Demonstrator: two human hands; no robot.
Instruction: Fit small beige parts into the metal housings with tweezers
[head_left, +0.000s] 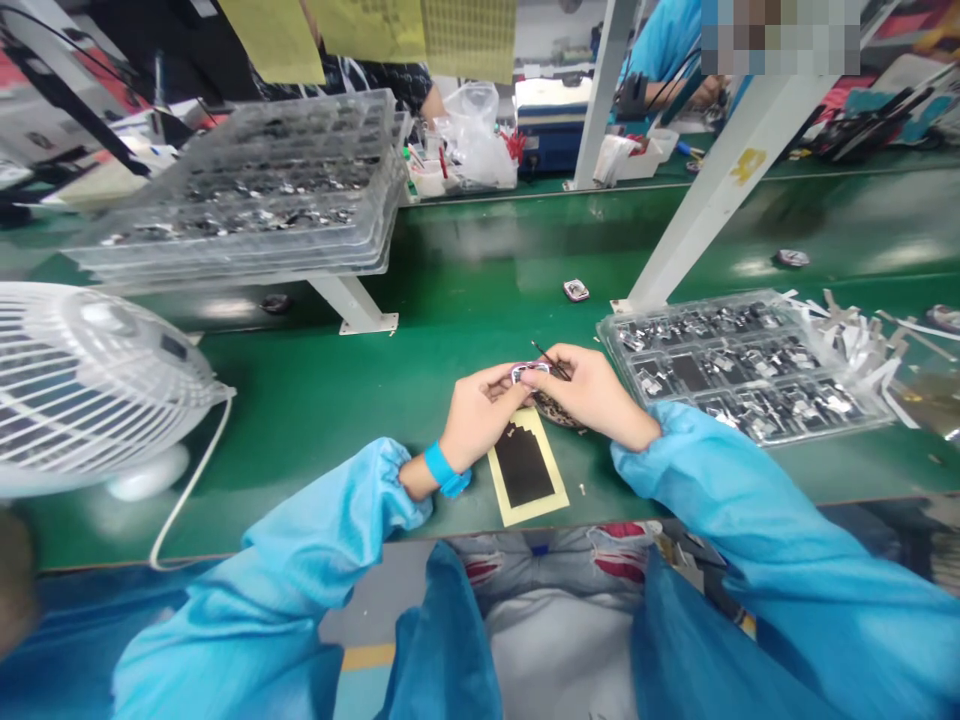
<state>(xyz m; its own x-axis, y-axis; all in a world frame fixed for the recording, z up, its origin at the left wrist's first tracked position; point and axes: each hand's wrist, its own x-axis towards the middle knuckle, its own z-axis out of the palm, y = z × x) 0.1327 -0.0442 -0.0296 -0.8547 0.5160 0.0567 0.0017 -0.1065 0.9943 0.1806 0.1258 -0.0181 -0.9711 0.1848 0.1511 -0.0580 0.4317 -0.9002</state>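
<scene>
The left hand and the right hand are meeting over the green table, close to its near edge. Both hands are pinching one small part with a pink rim, with the fingertips closed on it from each side, so the part is sitting up in the air between them. The right hand is also holding thin tweezers that are poking up and away past the fingers. Right under the hands, a yellow sheet with a black patch is lying flat on the table. A clear tray of small parts is sitting just beside the right hand. White paper strips are lying in a heap past that tray. A white fan is standing well off to the left. Stacked clear trays are resting on a raised stand behind it. Another small pink part is lying alone farther back on the table.
</scene>
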